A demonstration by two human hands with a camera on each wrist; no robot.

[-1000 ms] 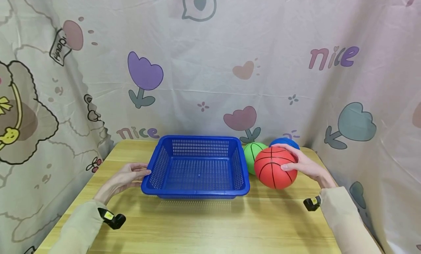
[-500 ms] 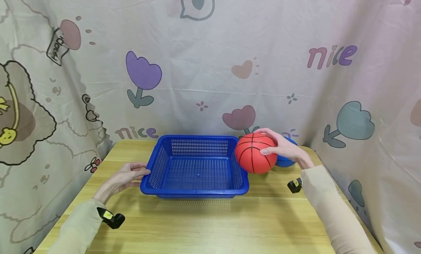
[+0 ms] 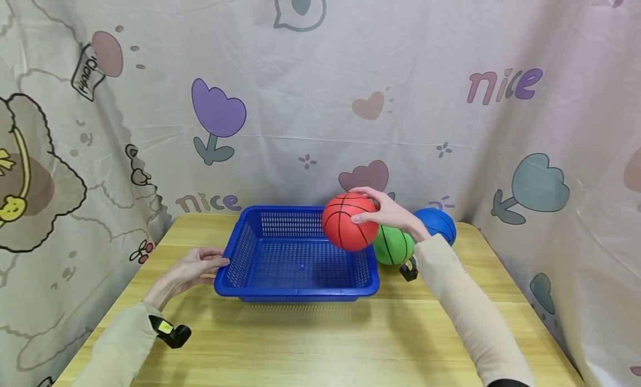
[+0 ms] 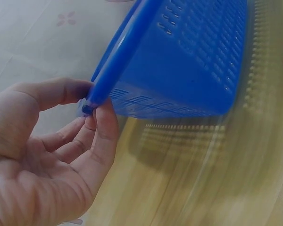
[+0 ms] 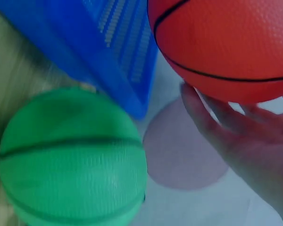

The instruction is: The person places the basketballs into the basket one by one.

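Through my feed I looked into a curtained-off space, home or studio I couldn't tell: cartoon-printed cloth point(image 3: 300, 86) hung round three sides of a wood-grain table point(image 3: 310, 342).

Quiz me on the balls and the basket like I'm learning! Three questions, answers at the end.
1. Which hand holds the red ball?
2. True or false: the green ball is outside the basket.
3. Fill in the blank: the left hand pinches the basket's ____.

Key:
1. The right hand.
2. True.
3. Rim.
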